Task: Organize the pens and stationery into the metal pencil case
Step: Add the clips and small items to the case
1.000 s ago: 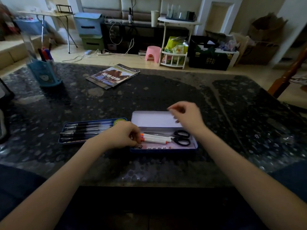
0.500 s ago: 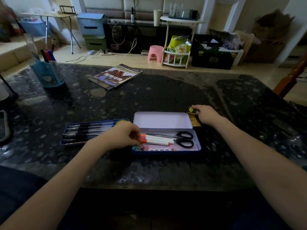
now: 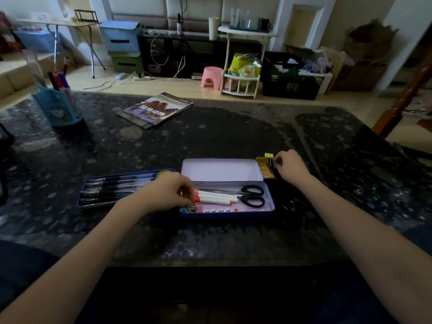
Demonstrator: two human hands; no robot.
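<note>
My right hand has its fingers pinched on a small binder clip, right beside the yellow pad on the worktop. My left hand has curled fingers touching the ends of the white markers; whether they grip, I cannot tell. Those markers and the scissors already lie in the metal pencil case, just inward of my right fingers. I judge a firm pinch, a lift clear of the raised lid, then release into the front strip.
</note>
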